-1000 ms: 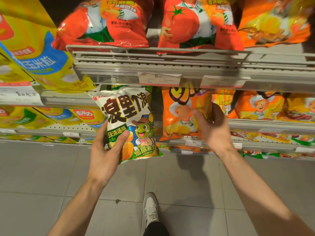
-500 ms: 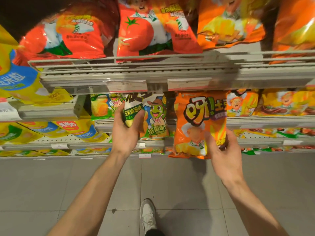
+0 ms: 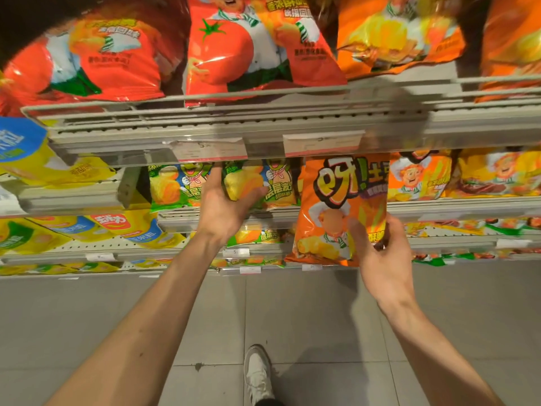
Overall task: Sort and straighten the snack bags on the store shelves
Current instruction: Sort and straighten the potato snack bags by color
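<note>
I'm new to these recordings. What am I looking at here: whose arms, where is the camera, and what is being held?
No machine here: a person's two bare arms, filmed by one wide-angle camera on their head, looking down at store shelves of snack bags. The left hand grips a green bag standing on the middle shelf. The right hand holds an orange bag by its lower corner, in front of the shelves. Red bags stand on the top shelf. The person's shoe shows on the tiled floor.

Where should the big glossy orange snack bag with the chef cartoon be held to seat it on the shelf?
Grip the orange chef bag by its lower right edge, coming from below and the right, as the right hand pinches it now. It hangs upright with its top tucked under the grey shelf rail, so only the lower half is free.
</note>
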### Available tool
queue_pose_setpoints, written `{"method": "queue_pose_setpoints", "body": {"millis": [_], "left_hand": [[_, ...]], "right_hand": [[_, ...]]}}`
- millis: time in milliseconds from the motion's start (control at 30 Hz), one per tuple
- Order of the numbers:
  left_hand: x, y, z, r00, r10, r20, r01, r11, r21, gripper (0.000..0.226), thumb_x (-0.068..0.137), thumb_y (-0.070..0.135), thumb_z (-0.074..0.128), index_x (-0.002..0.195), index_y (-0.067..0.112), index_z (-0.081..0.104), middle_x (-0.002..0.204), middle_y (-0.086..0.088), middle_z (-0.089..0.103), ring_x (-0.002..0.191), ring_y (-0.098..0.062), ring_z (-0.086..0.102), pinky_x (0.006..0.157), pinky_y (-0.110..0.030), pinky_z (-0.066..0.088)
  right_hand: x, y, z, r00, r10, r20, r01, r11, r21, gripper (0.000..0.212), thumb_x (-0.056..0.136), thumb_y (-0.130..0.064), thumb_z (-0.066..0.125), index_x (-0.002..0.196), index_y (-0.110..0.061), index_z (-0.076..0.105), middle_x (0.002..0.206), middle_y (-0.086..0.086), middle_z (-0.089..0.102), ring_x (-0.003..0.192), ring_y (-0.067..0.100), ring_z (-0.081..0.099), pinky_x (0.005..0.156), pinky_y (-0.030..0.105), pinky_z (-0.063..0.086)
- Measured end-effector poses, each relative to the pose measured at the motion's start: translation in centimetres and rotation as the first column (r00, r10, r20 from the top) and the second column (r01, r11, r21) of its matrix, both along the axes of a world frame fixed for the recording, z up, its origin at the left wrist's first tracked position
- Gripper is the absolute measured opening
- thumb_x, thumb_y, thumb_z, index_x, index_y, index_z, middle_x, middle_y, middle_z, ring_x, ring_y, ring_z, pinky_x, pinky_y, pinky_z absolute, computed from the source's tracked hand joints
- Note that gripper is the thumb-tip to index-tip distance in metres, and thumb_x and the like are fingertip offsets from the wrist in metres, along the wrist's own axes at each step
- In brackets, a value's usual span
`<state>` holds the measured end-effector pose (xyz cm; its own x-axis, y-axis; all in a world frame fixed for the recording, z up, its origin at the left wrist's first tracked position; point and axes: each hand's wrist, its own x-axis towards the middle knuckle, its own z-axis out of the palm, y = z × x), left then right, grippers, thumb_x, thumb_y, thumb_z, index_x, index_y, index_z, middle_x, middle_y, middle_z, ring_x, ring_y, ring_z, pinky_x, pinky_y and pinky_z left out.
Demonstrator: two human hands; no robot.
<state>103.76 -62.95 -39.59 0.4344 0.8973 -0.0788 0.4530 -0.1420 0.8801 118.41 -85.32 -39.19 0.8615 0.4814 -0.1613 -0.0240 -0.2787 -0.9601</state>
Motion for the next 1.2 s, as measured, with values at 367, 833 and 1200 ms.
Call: {"method": "queue_pose_setpoints", "body": {"millis": [367, 833, 1200], "left_hand": [[-0.5, 0.5, -1.4, 0.990, -0.077, -0.118, 0.077, 0.997, -0.003, 0.093, 0.071, 0.058, 0.080, 0.149, 0.031, 0.036, 0.135, 0.004, 0.063, 0.121, -0.018, 0.063, 0.105, -0.039, 0.052], [-2.2, -18.3, 3.3, 0.978, -0.163, 0.131, 0.195, 0.938, -0.287, 0.056, 0.088, 0.043, 0.073, 0.139, 0.032, 0.053, 0.123, 0.009, 0.071, 0.111, -0.007, 0.069, 0.090, -0.033, 0.060], [0.6, -27.0, 13.7, 0.969, -0.050, 0.241, 0.118, 0.955, -0.274, 0.042, 0.091, 0.011, 0.074, 0.128, 0.025, 0.059, 0.108, 0.013, 0.072, 0.092, 0.010, 0.067, 0.073, -0.009, 0.052]], "right_hand": [[-0.1, -0.2, -0.6, 0.997, 0.069, -0.015, -0.070, 0.996, -0.050, 0.020, 0.093, -0.040, 0.069, 0.112, -0.034, 0.065, 0.099, -0.023, 0.071, 0.086, -0.016, 0.064, 0.073, 0.014, 0.048], [-1.8, -7.7, 2.8, 0.965, 0.165, -0.203, -0.174, 0.984, -0.027, 0.034, 0.089, -0.022, 0.076, 0.122, -0.018, 0.067, 0.104, -0.008, 0.079, 0.091, 0.000, 0.074, 0.085, 0.025, 0.061], [0.4, -16.7, 13.4, 0.971, 0.221, -0.092, -0.226, 0.973, -0.052, 0.029, 0.086, -0.040, 0.077, 0.112, -0.032, 0.067, 0.093, -0.023, 0.074, 0.087, -0.010, 0.067, 0.074, 0.023, 0.056]]}}
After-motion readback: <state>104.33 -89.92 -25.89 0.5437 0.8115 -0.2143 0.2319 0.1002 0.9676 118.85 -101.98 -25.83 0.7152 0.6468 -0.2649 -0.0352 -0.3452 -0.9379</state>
